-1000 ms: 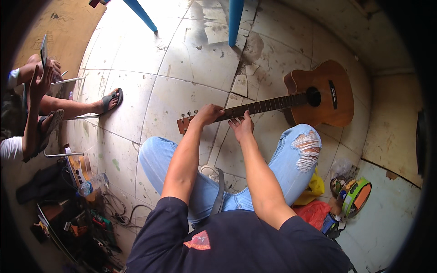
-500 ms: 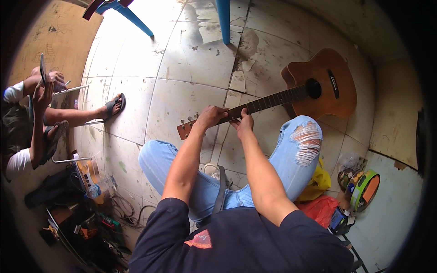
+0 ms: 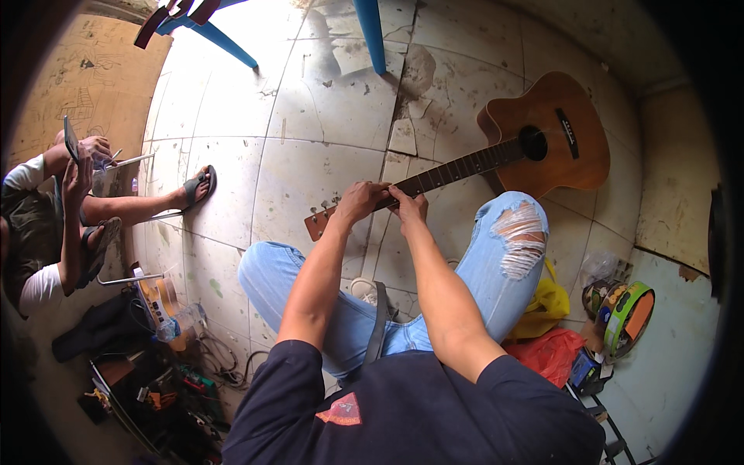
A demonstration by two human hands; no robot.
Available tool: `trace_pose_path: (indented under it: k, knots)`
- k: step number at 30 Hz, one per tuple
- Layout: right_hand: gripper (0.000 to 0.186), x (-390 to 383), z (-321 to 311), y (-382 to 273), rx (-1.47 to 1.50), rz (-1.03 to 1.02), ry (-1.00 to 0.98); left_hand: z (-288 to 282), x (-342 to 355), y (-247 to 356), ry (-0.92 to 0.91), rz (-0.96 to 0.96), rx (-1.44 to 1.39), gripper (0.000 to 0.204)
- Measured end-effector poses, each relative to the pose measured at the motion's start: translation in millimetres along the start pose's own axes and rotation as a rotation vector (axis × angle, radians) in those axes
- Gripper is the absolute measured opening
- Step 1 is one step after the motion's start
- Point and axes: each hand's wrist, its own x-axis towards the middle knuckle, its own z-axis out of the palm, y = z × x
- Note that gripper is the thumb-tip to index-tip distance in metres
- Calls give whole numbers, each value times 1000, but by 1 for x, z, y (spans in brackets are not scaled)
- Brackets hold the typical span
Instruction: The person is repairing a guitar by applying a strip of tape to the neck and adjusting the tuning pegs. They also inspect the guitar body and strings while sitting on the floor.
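Your left hand (image 3: pixel 363 201) is closed over the neck of the acoustic guitar (image 3: pixel 566 159), just beside the headstock (image 3: pixel 316 223). Your right hand (image 3: pixel 409 208) meets it there, thumb and fingers bent against the neck; you cannot tell from this view how firmly it grips. The guitar slants across the floor in front of you, headstock to the left and nearer, body to the far right.

Closest to getting in the way is your right knee (image 3: pixel 518 242), in ripped jeans, just on the near side of the guitar's body. On the far side, blue furniture legs (image 3: pixel 370 35) stand on the stained tiles (image 3: pixel 333 178), well apart from the neck, and a broken tile piece (image 3: pixel 403 138) lies between.

To your left, another person's sandaled foot (image 3: pixel 200 190) rests on the floor, well short of the headstock; that person holds a dark flat device (image 3: pixel 71 139). Nearer on the left are a clear bottle (image 3: pixel 186 319), loose cables (image 3: pixel 221 360) and a dark heap of tools (image 3: pixel 159 391).

Near right, beside your thigh, a yellow bag (image 3: pixel 545 311) and a red bag (image 3: pixel 549 358) lie bunched up, with a green-rimmed round object (image 3: pixel 616 325) just beyond them.
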Motion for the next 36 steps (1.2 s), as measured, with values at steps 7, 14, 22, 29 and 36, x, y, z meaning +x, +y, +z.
trace_pose_path:
  k: [7, 14, 22, 29, 36]
  knots:
    - [34, -1, -1, -4, 7, -9, 9, -22, -22, 0, -197, -104, 153, 59]
    - [35, 3, -3, -4, -10, 30, 25, -23, -24, -6, -161, -65, 32, 62]
    - [42, 1, -4, -7, 152, 23, -35, -33, -23, -1, -173, 68, 34, 70]
    - [37, 5, -7, -13, 85, 62, -13, -44, -21, 23, -306, -108, -18, 67]
    - [33, 0, -8, -10, 118, 55, 1, -15, -18, -3, -228, 50, 175, 52]
